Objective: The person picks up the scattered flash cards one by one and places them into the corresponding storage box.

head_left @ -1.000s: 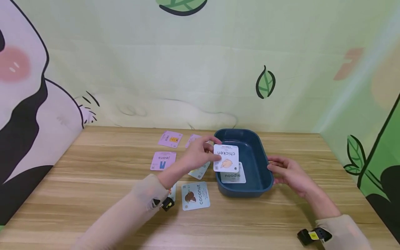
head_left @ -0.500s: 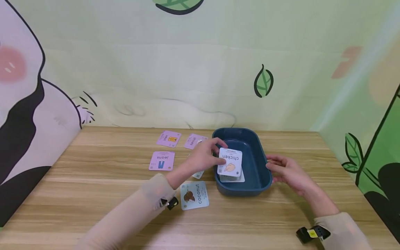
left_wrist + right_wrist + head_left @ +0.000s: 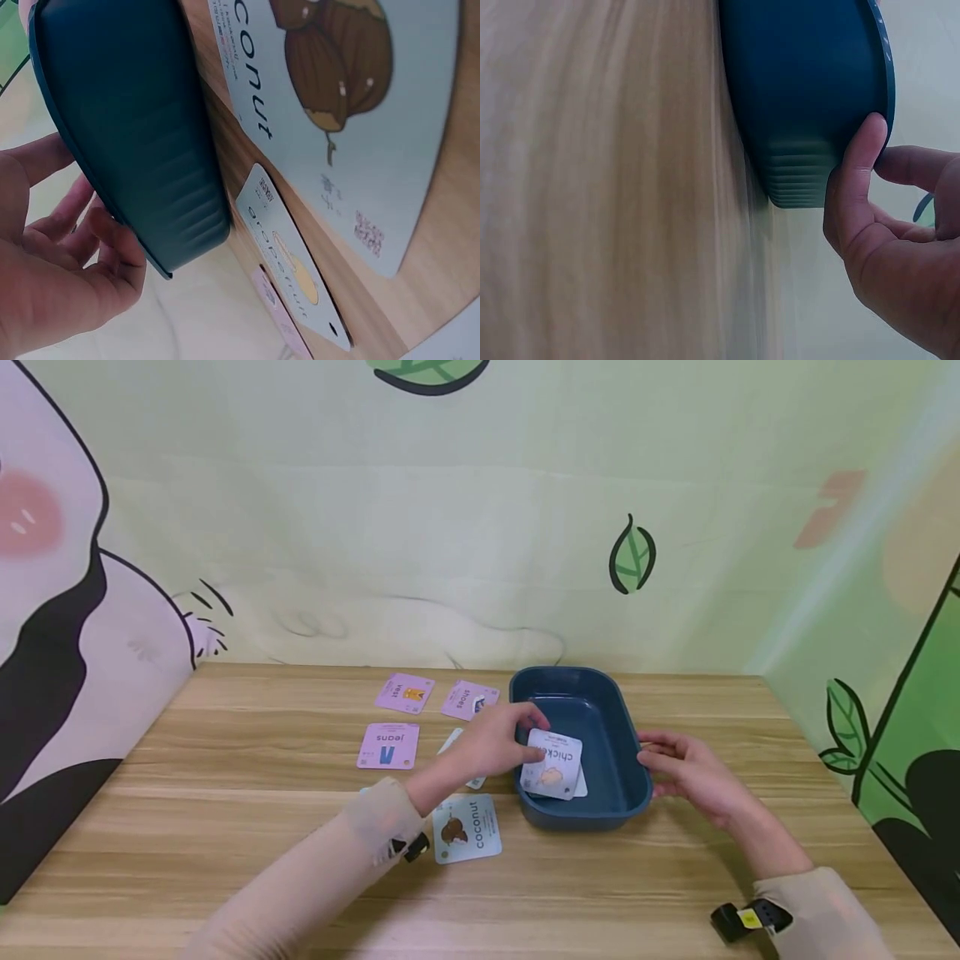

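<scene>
My left hand [image 3: 501, 739] reaches over the left rim of a dark blue plastic box [image 3: 618, 718]. Its thumb lies on the edge of a white "chicken" flash card [image 3: 555, 772], pinched low inside the box above another pale card. That lower card shows only a corner. In the left wrist view the box wall hides the card, and the left fingers [image 3: 112, 232] bend over the rim. On the opposite side, my right hand [image 3: 693, 777] grips the box's right rim. The right wrist view has its thumb [image 3: 866, 142] against the outer wall.
Left of the box, purple cards lie on the wooden table [image 3: 247, 835]: vest [image 3: 405, 693], shoes [image 3: 469, 700] and jeans [image 3: 388, 746]. A blue coconut card [image 3: 467, 828] lies nearer. The left hand partly covers a grapefruit card [image 3: 289, 259]. A printed backdrop [image 3: 450, 527] stands behind.
My left hand has moved right and down with the chicken card, which now sits lower in the box and covers most of the noodle card. The right hand stays at the rim.
</scene>
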The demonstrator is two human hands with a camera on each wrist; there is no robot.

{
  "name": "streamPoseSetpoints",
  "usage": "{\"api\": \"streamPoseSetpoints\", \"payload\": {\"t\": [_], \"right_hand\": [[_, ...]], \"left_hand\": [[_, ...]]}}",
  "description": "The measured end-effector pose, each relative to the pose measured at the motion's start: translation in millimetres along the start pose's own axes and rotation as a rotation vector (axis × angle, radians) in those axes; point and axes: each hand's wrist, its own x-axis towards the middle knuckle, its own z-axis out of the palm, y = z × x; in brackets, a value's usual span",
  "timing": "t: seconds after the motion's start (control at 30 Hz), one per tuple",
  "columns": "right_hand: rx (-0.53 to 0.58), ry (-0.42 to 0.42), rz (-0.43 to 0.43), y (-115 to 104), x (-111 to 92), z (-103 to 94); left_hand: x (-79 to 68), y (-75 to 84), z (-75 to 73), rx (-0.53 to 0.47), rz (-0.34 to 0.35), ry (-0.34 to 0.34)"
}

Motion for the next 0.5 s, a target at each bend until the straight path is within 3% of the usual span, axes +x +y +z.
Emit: {"api": "streamPoseSetpoints", "payload": {"t": [0.23,0.5], "right_hand": [[0.002,-0.005,0.001,-0.4,0.3,-0.5],[0.0,0.001,0.005,-0.2,0.2,-0.3]], "left_hand": [[1.0,-0.9,-2.0,0.064,0.07,-0.007],[-1.4,-8.2,-5.2,0.053,0.105,0.012]]}}
